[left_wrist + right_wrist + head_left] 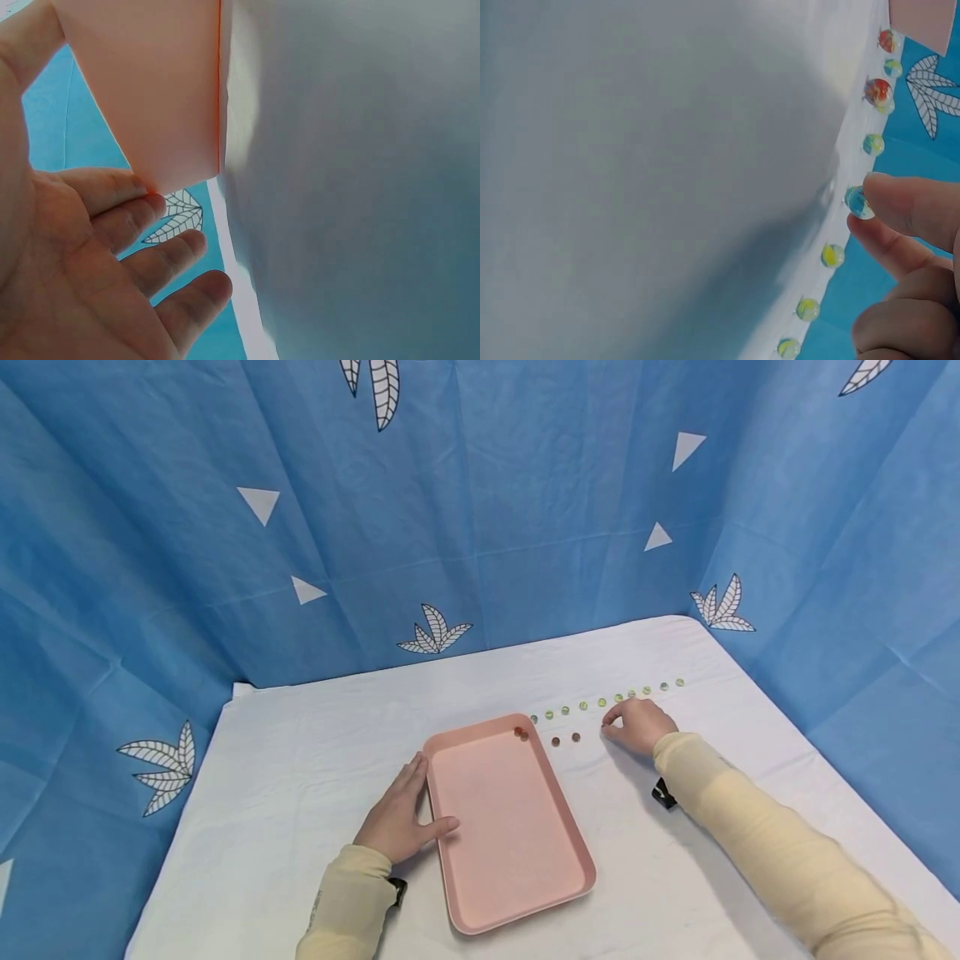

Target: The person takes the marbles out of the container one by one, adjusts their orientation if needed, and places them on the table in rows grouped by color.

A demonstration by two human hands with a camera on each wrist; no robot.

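One marble (857, 202) pinched at right hand (638, 725) fingertips, right of tray (517, 852) — best kept level, carried low. Left hand (397, 818) spread flat, steadying tray edge — best kept pressed.

Pink tray, white cloth, blue backdrop, coloured marbles

The tray (510, 835) is plain salmon pink on a plain white tablecloth (300, 777). The backdrop (480, 510) is bright blue, printed with white triangles and white veined leaf sprigs. A row of yellow-green marbles (600, 702) lies beside two red-brown marbles (566, 739); the marble (857, 202) at the right hand's fingertips (900, 199) is blue and clear. Both sleeves (757, 835) are pale cream.
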